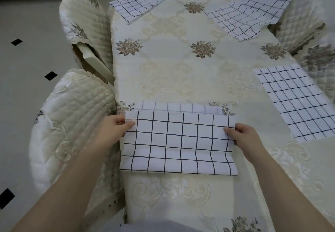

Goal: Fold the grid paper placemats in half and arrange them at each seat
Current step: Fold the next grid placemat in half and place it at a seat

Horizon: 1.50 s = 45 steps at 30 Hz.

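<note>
A cream tabletop [181,65], covered in a cloth with brown flower motifs, fills the view above a pale tiled floor [27,59] with small black diamonds. At its near edge lies the grid paper placemat [178,144] being worked on, its upper layer brought over so that a paler strip of the lower layer (the grid showing faintly there) peeks out along the far side. The left hand [113,128] pinches the mat's left edge, thumb on top and fingers curled beneath; the right hand [243,134] pinches the right edge the same way. Both forearms reach in from the lower corners, wrists roughly level. Three more mats sit further out: the far-left placemat [137,4], the far-right placemat [252,12], which drapes over the edge, and the right-side placemat [297,101]. Quilted chairs [72,115] stand around.
</note>
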Tool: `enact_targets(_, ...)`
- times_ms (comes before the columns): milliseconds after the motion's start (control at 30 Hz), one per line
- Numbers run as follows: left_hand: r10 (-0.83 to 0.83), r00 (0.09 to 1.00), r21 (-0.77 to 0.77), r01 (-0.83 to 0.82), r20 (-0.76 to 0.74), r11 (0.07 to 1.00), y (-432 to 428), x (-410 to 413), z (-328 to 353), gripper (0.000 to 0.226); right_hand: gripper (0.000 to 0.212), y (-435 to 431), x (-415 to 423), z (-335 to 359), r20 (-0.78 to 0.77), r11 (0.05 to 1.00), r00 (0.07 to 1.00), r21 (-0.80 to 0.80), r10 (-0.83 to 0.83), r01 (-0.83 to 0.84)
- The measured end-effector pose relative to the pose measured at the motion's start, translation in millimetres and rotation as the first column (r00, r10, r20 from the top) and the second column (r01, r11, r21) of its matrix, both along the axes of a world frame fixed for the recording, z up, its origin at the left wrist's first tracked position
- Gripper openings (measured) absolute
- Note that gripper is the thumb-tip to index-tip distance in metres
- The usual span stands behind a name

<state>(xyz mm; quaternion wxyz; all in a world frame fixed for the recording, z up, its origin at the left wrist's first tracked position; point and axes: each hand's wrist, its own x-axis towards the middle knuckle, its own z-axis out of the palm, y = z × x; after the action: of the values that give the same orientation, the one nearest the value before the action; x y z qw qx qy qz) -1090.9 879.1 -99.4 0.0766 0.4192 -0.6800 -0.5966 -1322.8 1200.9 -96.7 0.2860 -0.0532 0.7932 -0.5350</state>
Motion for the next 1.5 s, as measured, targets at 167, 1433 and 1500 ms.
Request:
enact_targets(167, 0.083, 0.996, -0.011, -0.083, 0.028, 0.997, -7, -14, -14, 0.024, 0.007, -16, -15, -13, -0.013, 0.998, 0.999, 0.057, -0.036, 0.037)
enact_targets(1433, -0.303, 0.924, -0.646, 0.381, 0.235, 0.661, 60, -63, -14, 0.036, 0.031, -80, 41, -25, -0.441, 0.862, 0.778, 0.444, 0.448, -0.245)
enact_targets(1500, -0.385, 0.890, -0.664, 0.444, 0.246, 0.602, 80, -59, -18, 0.037, 0.035, -85, 65, -27, -0.430, 0.816, 0.722, 0.475, 0.541, -0.329)
